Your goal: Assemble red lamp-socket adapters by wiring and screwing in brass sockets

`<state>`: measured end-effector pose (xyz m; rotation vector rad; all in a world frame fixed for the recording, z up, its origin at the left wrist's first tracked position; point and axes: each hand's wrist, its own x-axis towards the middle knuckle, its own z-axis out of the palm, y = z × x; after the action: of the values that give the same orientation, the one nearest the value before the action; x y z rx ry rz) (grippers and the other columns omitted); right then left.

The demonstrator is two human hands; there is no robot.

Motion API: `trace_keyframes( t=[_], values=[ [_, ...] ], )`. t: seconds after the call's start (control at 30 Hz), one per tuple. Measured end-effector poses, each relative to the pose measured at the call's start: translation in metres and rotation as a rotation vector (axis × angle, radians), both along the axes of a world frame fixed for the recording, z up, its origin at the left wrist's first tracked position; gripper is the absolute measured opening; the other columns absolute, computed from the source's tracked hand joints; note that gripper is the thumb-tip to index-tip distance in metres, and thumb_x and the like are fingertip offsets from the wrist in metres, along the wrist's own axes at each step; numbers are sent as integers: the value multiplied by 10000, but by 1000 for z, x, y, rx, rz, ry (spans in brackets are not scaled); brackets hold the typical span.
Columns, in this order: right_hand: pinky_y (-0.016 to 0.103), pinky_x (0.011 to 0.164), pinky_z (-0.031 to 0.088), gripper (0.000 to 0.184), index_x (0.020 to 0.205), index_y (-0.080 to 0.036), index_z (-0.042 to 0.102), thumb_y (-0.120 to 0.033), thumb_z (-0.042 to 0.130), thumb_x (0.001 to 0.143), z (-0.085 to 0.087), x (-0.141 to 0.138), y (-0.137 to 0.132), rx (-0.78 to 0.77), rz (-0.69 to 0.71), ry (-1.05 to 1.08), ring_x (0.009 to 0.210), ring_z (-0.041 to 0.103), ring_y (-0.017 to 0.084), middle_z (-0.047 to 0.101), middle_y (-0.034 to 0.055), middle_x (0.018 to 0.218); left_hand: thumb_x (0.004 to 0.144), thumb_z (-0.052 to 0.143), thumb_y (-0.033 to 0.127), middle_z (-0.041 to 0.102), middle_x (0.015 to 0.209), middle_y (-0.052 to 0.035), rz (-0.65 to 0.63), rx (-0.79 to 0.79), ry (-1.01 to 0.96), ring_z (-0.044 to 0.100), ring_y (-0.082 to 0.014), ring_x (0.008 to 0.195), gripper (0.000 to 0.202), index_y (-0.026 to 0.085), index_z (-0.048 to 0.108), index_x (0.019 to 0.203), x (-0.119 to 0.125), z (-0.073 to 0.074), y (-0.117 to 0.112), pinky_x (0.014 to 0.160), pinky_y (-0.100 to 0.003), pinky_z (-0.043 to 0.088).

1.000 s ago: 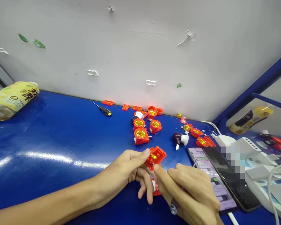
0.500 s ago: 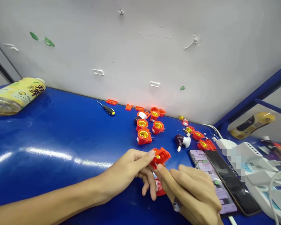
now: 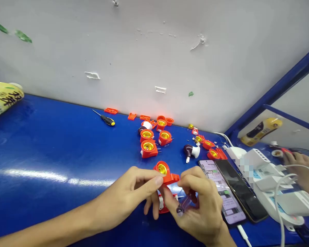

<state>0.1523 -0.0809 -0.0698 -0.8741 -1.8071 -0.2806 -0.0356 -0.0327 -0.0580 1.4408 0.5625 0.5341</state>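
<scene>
My left hand (image 3: 136, 197) pinches an orange-red lamp socket (image 3: 162, 168) between thumb and fingers. The socket's gold threaded shell faces up, and its flat housing points to the right. Curled just right of it is my right hand (image 3: 199, 202), its fingertips close to the housing's end. Tucked in that palm is a screwdriver (image 3: 184, 204) with a translucent purplish handle; its blade is hidden. On the table below the hands lies another red socket with white parts (image 3: 164, 206), partly covered by fingers.
Several finished-looking red sockets (image 3: 148, 147) stand beyond the hands. A black-and-yellow screwdriver (image 3: 106, 119) lies back left, a dark-and-white lamp holder (image 3: 192, 152) to the right. Two phones (image 3: 225, 192) and a white power strip (image 3: 273, 202) with cables occupy the right. Another person's hand (image 3: 300, 168) shows far right.
The socket has turned so its gold opening faces up. My right hand has drawn back slightly and curled, showing more of the screwdriver handle. The view has shifted right.
</scene>
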Motion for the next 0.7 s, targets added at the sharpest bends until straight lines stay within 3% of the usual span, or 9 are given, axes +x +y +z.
trace_keyframes(
  t=[0.1, 0.17, 0.27, 0.37, 0.5, 0.6, 0.7],
  values=[
    [241, 448, 426, 307, 1210, -168, 571, -175, 670, 920, 3, -2, 1, -64, -65, 7, 651, 603, 139, 638, 21, 827, 1020, 556, 540, 729, 738, -29, 36, 94, 41, 644, -161, 645, 435, 185, 800, 961, -2, 1, 0, 616, -235, 482],
    [245, 472, 454, 246, 1161, -162, 632, -197, 644, 917, 4, 0, 1, -84, -86, -83, 673, 621, 141, 632, 40, 859, 1013, 580, 501, 721, 723, -9, 79, 191, 72, 638, -170, 673, 371, 223, 812, 930, -3, 3, 0, 647, -237, 493],
    [234, 511, 473, 159, 1042, -170, 689, -156, 656, 887, 3, 3, 1, -73, -49, -161, 665, 621, 120, 634, 31, 844, 1015, 547, 519, 712, 734, -18, 138, 306, 109, 615, -189, 709, 444, 228, 801, 795, -3, 6, 3, 674, -250, 494],
    [218, 480, 413, 154, 1026, -165, 697, -120, 651, 886, 2, 7, 1, -74, 22, -183, 627, 573, 94, 626, 21, 834, 1035, 497, 506, 731, 854, -41, 116, 290, 96, 642, -209, 801, 493, 216, 797, 771, -3, 6, 10, 757, -265, 516],
    [241, 445, 302, 92, 973, -174, 719, -160, 633, 946, 3, 11, 1, -114, 27, -233, 547, 421, 70, 579, 11, 837, 970, 646, 481, 728, 959, -53, 59, 248, 106, 674, -232, 883, 314, 238, 827, 888, -6, 4, 18, 795, -273, 535],
    [244, 448, 289, 125, 969, -169, 728, -137, 607, 970, 4, 13, 1, -118, 20, -260, 533, 363, 67, 567, 6, 843, 932, 719, 465, 729, 942, -42, 117, 340, 158, 671, -216, 854, 210, 298, 845, 940, -9, 2, 20, 756, -262, 537],
    [246, 456, 290, 185, 991, -172, 724, -114, 548, 993, 5, 16, 1, -115, 2, -253, 553, 380, 77, 564, 2, 839, 910, 759, 439, 749, 983, -28, 221, 456, 137, 691, -221, 915, 131, 366, 858, 957, -9, 1, 19, 812, -261, 552]
  ],
)
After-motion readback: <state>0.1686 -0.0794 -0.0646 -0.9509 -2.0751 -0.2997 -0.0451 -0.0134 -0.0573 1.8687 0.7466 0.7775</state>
